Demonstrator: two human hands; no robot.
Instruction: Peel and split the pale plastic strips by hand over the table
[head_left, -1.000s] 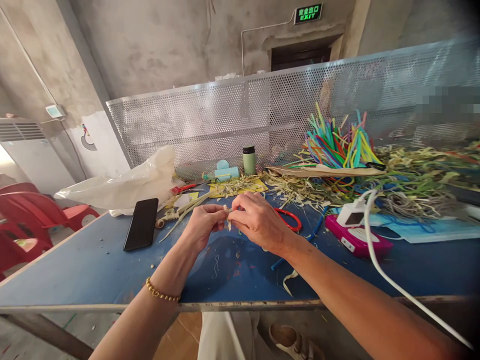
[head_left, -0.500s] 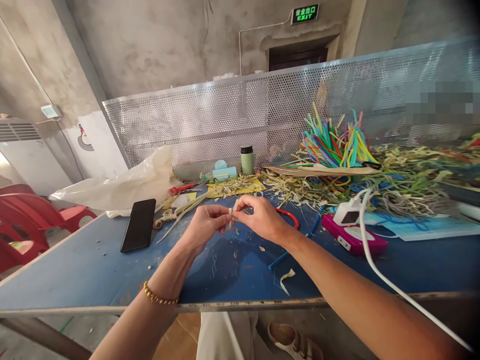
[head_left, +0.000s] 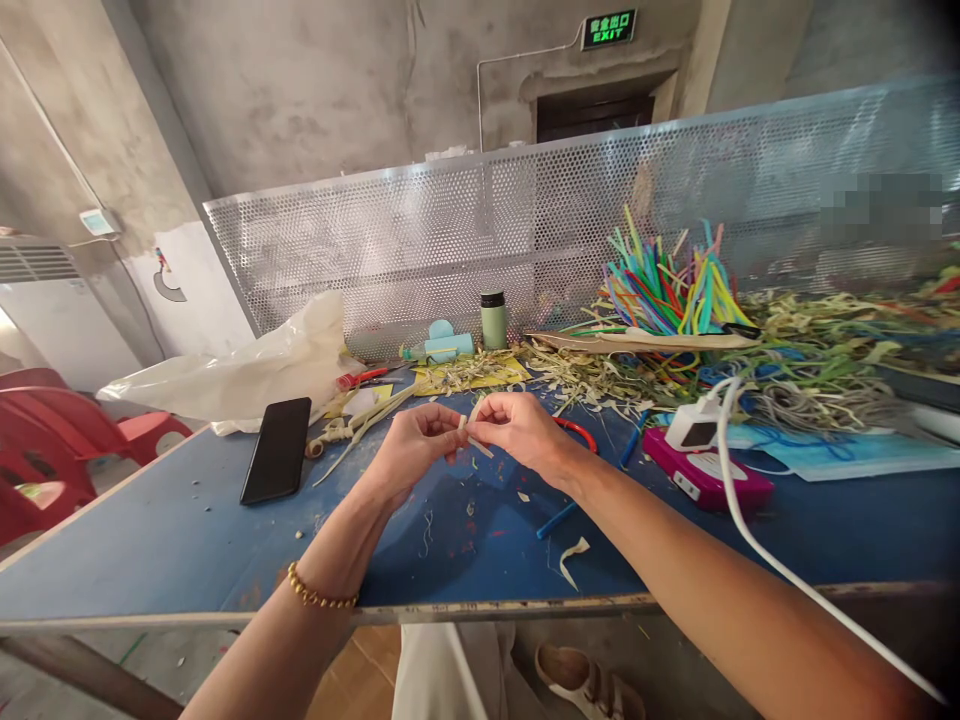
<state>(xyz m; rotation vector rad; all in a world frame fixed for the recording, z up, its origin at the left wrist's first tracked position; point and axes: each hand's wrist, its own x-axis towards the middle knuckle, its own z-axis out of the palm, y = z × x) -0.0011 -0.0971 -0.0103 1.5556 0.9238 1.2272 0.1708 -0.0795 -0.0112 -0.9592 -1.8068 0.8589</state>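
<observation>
Both my hands meet above the middle of the blue table [head_left: 150,540]. My left hand [head_left: 411,450] and my right hand [head_left: 517,432] are closed in a pinch on a small pale strip [head_left: 474,432] held between their fingertips. One end of the strip sticks out down to the right. A gold bead bracelet [head_left: 319,592] sits on my left wrist. Red-handled scissors [head_left: 579,432] lie just behind my right hand. Small pale scraps lie on the table under the hands.
A black phone [head_left: 277,449] lies to the left, beside a white plastic bag [head_left: 247,370]. A pink device [head_left: 709,470] with a white charger and cable [head_left: 780,568] lies to the right. Coloured strips [head_left: 667,285] and straw-like scraps pile at the back right. A green bottle [head_left: 494,319] stands by the perforated metal screen [head_left: 420,250]. Red chairs [head_left: 45,440] stand at left.
My hands stayed together over the table and kept working the strip between the fingertips; the strip's end now points down to the right. The view shifted slightly.
</observation>
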